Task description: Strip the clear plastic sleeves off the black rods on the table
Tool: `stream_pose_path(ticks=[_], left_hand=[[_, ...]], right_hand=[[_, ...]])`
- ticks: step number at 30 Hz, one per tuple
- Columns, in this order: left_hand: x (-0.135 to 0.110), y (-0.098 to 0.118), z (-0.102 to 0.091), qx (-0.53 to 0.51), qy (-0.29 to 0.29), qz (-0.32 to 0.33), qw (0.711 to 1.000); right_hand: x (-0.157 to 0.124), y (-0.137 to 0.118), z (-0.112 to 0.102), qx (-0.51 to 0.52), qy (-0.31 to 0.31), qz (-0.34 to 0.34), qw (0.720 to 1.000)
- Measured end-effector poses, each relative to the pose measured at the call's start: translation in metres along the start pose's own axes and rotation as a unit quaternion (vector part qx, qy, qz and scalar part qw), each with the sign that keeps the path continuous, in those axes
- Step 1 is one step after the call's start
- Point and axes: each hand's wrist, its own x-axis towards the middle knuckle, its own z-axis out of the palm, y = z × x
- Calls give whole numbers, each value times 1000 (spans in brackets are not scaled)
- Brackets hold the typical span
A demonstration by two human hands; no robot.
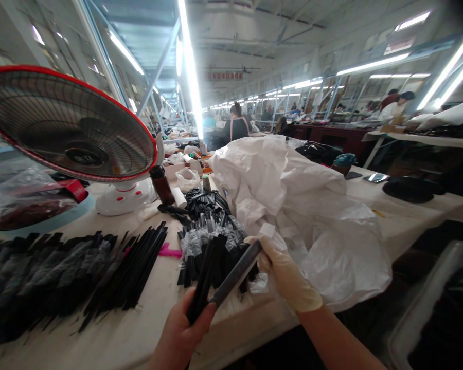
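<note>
Bare L hand closed round black strips, grey flat bar pinched by gloved R hand, white poly sack just R of grip, more strips piled ahead.

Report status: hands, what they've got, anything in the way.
Bare left hand gripping black strips. Gloved right hand holding flat dark bar. White plastic sack just beside right hand.
</note>
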Motion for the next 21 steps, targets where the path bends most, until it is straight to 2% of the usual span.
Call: stream_pose_path(ticks=[3,5,7,11,14,17,19,21], left_hand=[[3,-3,9,6,40,8,999],[4,-6,12,2,41,13,999],[3,-10,14,-9,36,17,999],[-3,-19,18,-27,39,11,999],[2,-22,21,-24,45,4,999],[22,-14,16,-13,49,2,999],[45,-6,11,-3,67,4,998],[72,3,8,-1,81,4,997]], right_hand=[[-3,13,9,22,-7,32,999],[-7,19,11,24,-42,58,997],[-7,18,5,30,-56,57,996],[-2,18,-4,73,-4,17,997],[-4,30,5,78,-15,60,995],[-2,37,10,86,-2,53,995],[4,35,6,115,10,38,993],[13,32,-1,155,6,56,986]])
